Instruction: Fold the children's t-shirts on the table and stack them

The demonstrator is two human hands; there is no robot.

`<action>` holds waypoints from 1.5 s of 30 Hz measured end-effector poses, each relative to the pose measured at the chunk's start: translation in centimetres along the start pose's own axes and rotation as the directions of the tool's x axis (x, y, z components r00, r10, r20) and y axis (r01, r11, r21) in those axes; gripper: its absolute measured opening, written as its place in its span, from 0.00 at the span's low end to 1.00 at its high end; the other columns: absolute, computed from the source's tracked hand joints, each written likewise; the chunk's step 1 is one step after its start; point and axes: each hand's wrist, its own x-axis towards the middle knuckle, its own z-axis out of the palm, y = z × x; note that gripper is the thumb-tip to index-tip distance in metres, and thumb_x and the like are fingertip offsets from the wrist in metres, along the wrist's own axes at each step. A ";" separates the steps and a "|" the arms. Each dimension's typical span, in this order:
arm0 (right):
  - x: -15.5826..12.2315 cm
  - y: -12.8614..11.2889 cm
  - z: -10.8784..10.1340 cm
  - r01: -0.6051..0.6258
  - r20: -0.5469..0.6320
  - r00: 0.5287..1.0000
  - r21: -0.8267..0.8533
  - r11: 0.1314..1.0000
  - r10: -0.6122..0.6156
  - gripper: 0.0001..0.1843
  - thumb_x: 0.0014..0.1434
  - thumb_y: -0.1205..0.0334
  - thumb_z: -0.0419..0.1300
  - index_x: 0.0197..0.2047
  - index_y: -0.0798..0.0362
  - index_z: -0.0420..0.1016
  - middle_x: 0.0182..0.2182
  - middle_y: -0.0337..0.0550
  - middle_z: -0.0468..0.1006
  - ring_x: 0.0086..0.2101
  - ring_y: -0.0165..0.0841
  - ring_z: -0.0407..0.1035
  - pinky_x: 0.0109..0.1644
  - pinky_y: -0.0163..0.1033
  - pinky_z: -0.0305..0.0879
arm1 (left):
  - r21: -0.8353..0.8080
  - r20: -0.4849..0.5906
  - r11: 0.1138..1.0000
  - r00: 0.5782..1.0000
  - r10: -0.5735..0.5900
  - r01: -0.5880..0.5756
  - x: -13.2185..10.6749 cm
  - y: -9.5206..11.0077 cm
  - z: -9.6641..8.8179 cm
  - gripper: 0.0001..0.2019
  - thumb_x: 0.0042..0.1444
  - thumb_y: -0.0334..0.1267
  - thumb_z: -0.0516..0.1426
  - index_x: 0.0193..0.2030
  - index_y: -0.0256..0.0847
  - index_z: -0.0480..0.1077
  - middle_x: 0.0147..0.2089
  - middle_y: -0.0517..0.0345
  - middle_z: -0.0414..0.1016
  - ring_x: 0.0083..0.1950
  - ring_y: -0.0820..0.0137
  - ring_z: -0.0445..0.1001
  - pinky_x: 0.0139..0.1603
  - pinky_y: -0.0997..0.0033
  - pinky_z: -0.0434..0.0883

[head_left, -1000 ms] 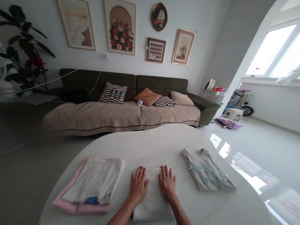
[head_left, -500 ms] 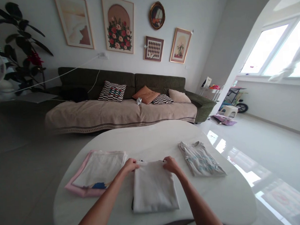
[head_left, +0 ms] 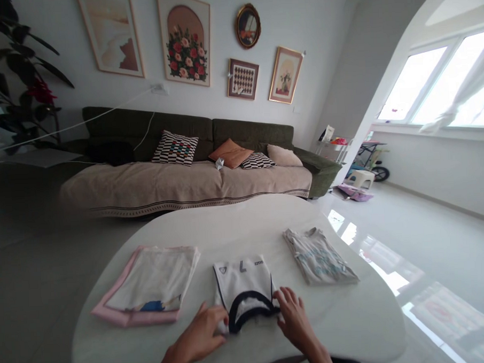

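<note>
Jersey [head_left: 243, 282] on worktop [head_left: 244, 224]: largely folded, seemingly; collar [head_left: 253, 312] not yet flat. My left grip [head_left: 207, 330]: pinching jersey's near-left corner; right grip [head_left: 294, 314]: near-right, pinch unclear. Folded: pile [head_left: 150, 279] left of jersey, shirt [head_left: 319, 258] right.

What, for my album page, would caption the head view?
Left hand and right hand at a dark-trimmed white shirt, between a folded pile and a gray shirt.

White jersey [head_left: 242, 280] here, navy-dark collar [head_left: 233, 325], dark print across it! Grey shirt [head_left: 321, 258] lettered in teal, white cloth [head_left: 153, 276] printed blue, pink cloth [head_left: 130, 318], white worktop [head_left: 236, 224], dark green sofa [head_left: 123, 120]!
</note>
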 end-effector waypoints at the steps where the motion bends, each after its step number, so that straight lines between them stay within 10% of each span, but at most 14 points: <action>1: -0.7 -0.1 0.8 -0.027 0.023 0.999 -0.006 1.000 0.027 0.28 0.41 0.73 0.51 0.48 0.50 0.65 0.53 0.48 0.63 0.54 0.44 0.54 0.54 0.48 0.52 | 0.010 0.044 1.000 0.999 -0.016 0.015 -0.1 -0.4 0.6 0.08 0.46 0.31 0.53 0.32 0.46 0.69 0.39 0.65 0.73 0.44 0.69 0.70 0.59 0.63 0.54; 6: -1.4 -7.1 2.6 0.062 -0.043 0.998 0.198 0.978 -0.054 0.21 0.53 0.69 0.46 0.51 0.52 0.63 0.50 0.47 0.67 0.50 0.36 0.60 0.55 0.41 0.55 | 0.120 -0.146 0.993 0.989 -0.004 0.022 5.1 -1.4 1.0 0.15 0.57 0.37 0.45 0.46 0.44 0.69 0.51 0.57 0.71 0.54 0.69 0.65 0.57 0.66 0.57; 11: -1.4 -14.2 5.6 0.170 0.027 0.982 0.309 0.936 -0.188 0.19 0.53 0.66 0.53 0.49 0.45 0.64 0.46 0.40 0.71 0.49 0.39 0.61 0.55 0.50 0.54 | 0.274 -0.177 0.952 0.980 -0.092 0.139 10.0 -2.7 1.5 0.17 0.58 0.36 0.44 0.50 0.48 0.67 0.56 0.56 0.66 0.59 0.64 0.60 0.60 0.45 0.47; 19: -1.5 -3.9 3.2 0.043 0.054 0.997 0.106 0.993 -0.049 0.13 0.61 0.64 0.43 0.33 0.47 0.68 0.38 0.37 0.74 0.44 0.32 0.67 0.58 0.58 0.45 | 0.367 -0.257 0.924 0.966 -0.010 0.107 4.7 -1.9 3.9 0.15 0.60 0.41 0.44 0.46 0.50 0.69 0.47 0.58 0.73 0.51 0.63 0.65 0.59 0.37 0.36; 24: 2.8 1.6 0.7 -0.125 -0.030 0.992 -0.097 0.987 0.122 0.15 0.57 0.69 0.43 0.35 0.51 0.70 0.43 0.45 0.74 0.54 0.37 0.59 0.60 0.57 0.42 | 0.216 0.030 0.963 0.987 0.159 -0.162 3.6 3.0 9.1 0.13 0.58 0.45 0.47 0.42 0.48 0.70 0.41 0.56 0.75 0.49 0.61 0.66 0.61 0.38 0.38; 28: 4.3 1.4 0.4 -0.198 -0.085 0.978 -0.105 0.975 0.189 0.19 0.58 0.67 0.41 0.46 0.52 0.68 0.52 0.48 0.68 0.58 0.38 0.52 0.60 0.55 0.46 | 0.114 0.008 0.971 0.978 0.209 -0.209 5.6 4.6 9.4 0.16 0.60 0.40 0.43 0.50 0.51 0.67 0.50 0.58 0.71 0.55 0.64 0.64 0.63 0.48 0.46; 36: -0.8 -1.2 5.2 -0.290 -0.011 0.957 -0.076 0.954 0.290 0.31 0.60 0.48 0.37 0.64 0.49 0.44 0.63 0.40 0.46 0.62 0.39 0.41 0.59 0.54 0.50 | 0.329 -0.054 0.943 0.998 -0.040 0.055 7.4 -1.3 7.9 0.28 0.58 0.48 0.45 0.64 0.45 0.46 0.67 0.55 0.40 0.67 0.57 0.39 0.62 0.47 0.48; 45: -2.1 1.6 7.4 -0.473 -0.128 0.877 -0.055 0.879 0.464 0.32 0.58 0.54 0.38 0.60 0.64 0.52 0.57 0.58 0.60 0.55 0.42 0.58 0.54 0.46 0.58 | 0.234 -0.255 0.961 0.963 -0.087 0.149 6.2 -4.0 9.1 0.23 0.58 0.37 0.43 0.60 0.34 0.58 0.61 0.45 0.59 0.61 0.64 0.59 0.60 0.64 0.58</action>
